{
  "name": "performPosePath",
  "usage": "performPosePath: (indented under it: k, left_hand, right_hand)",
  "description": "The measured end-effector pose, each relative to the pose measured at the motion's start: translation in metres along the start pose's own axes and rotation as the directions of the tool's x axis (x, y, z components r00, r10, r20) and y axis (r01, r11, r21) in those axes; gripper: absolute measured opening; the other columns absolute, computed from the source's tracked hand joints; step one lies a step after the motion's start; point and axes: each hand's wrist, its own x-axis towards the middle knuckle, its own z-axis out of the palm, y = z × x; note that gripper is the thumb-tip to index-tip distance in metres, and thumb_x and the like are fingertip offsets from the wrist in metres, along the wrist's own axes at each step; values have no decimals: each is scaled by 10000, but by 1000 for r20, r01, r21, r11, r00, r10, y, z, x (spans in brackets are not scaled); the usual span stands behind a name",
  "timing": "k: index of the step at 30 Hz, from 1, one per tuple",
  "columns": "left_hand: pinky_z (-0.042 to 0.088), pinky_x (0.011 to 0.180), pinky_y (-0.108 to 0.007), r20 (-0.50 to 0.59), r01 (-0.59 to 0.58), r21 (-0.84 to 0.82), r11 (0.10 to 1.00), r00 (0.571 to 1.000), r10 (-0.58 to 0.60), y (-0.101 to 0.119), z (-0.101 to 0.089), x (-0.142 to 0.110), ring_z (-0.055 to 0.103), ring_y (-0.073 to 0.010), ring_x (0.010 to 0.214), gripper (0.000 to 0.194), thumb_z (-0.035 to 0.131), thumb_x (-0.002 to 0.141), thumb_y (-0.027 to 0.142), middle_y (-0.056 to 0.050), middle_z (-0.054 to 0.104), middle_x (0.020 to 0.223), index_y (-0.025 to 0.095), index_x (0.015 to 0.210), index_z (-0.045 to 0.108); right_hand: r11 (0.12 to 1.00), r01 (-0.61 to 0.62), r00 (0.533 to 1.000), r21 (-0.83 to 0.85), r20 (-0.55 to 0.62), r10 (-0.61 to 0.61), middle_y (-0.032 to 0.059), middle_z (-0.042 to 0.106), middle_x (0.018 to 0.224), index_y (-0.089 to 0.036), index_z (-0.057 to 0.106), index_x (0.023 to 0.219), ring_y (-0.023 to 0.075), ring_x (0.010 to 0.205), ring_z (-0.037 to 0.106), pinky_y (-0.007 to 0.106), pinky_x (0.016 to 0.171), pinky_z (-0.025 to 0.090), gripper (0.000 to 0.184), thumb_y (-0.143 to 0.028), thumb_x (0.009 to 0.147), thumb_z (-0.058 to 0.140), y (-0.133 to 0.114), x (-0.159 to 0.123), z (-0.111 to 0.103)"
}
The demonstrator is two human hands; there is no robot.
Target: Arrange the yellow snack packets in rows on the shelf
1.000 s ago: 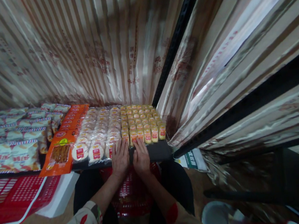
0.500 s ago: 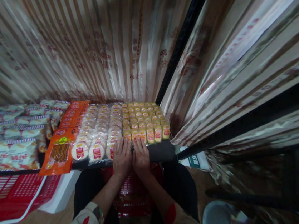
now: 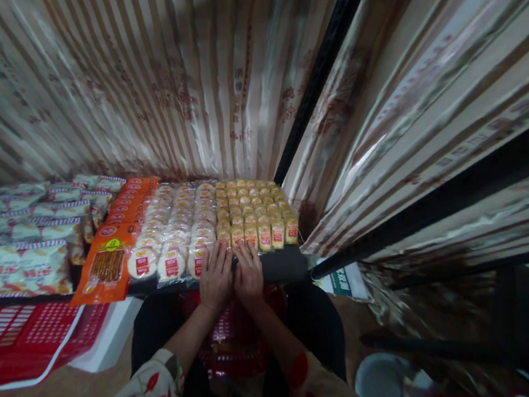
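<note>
My left hand lies at the shelf's front edge, fingers stretched forward. Its fingertips touch the front of the round white wrapped cakes and the nearest yellow pieces. Beside it my right hand also has its fingers extended, resting against the front row of small yellow wrapped cakes. Neither hand grips anything. The yellow cakes stand in several tight rows at the right end of the dark shelf; the white ones fill the rows to their left. My fingers hide part of both front rows.
Orange snack packets and pale blue-white bags line the shelf leftward. A red basket and a white box sit below. Black posts and striped curtains close the back and right. A bucket stands lower right.
The view has shifted very slightly. My hands stay in nearly the same place against the cakes' front row, and the packages look unmoved.
</note>
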Motion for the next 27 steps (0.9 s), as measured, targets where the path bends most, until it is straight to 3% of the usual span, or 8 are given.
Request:
performPosePath:
  k: [4, 9, 14, 18, 21, 24, 27]
  left_hand:
    - [301, 1086, -473, -52, -37, -61, 997, 998, 33, 3, -3, -12, 362, -248, 1328, 344, 399, 899, 172, -101, 547, 1315, 151, 1199, 565]
    - [426, 998, -409, -44, -123, -215, 969, 992, 116, 10, -7, -47, 471, -226, 1225, 286, 450, 884, 189, -110, 624, 1177, 157, 1138, 577]
    - [491, 903, -338, 141, -38, -355, 934, 986, 94, 17, -8, -83, 551, -187, 1034, 258, 478, 858, 171, -68, 633, 1058, 187, 1092, 586]
    - [494, 883, -341, 303, 51, -453, 890, 948, 100, 21, -1, -103, 564, -189, 998, 302, 489, 809, 105, -75, 627, 1051, 190, 1082, 588]
    - [478, 907, -355, 492, 218, -469, 856, 869, 48, 23, 7, -110, 567, -206, 1026, 353, 494, 780, 73, -111, 627, 1074, 156, 1112, 580]
    - [474, 898, -330, 683, 422, -400, 814, 729, -42, 27, 19, -111, 585, -199, 1036, 389, 444, 774, 36, -118, 638, 1083, 150, 1116, 591]
    - [466, 901, -310, 786, 546, -317, 775, 609, -107, 33, 35, -110, 597, -205, 1052, 410, 437, 764, 25, -134, 637, 1129, 134, 1122, 605]
  right_hand:
    - [992, 72, 997, 100, -35, -69, 110, 519, 1332, -144, 553, 1216, 224, 1340, 313, 459, 1042, 349, 426, -150, 870, 303, -5, -7, -9]
    - [978, 41, 994, 204, -111, -19, 99, 647, 1097, -164, 608, 1097, 190, 1112, 522, 415, 969, 433, 354, -147, 889, 323, -13, -41, -12]
    - [971, -31, 990, 236, -126, 63, 90, 647, 1032, -196, 613, 1079, 194, 1023, 563, 400, 897, 474, 306, -169, 875, 387, -16, -90, -7]
    - [959, -135, 991, 247, 41, 129, 89, 644, 1063, -200, 636, 1072, 197, 1017, 569, 391, 917, 460, 357, -118, 802, 418, -15, -115, 0]
    - [928, -322, 939, 185, 189, 288, 87, 678, 1007, -192, 669, 1008, 200, 961, 607, 376, 887, 473, 382, -78, 758, 403, -8, -121, 11]
    - [875, -481, 864, 55, 202, 462, 123, 695, 912, -144, 693, 922, 230, 893, 637, 379, 812, 494, 293, -95, 783, 439, 4, -118, 25]
    - [888, -458, 881, 45, 154, 447, 104, 679, 931, -141, 672, 928, 206, 884, 632, 357, 783, 500, 183, -204, 858, 515, 14, -110, 32]
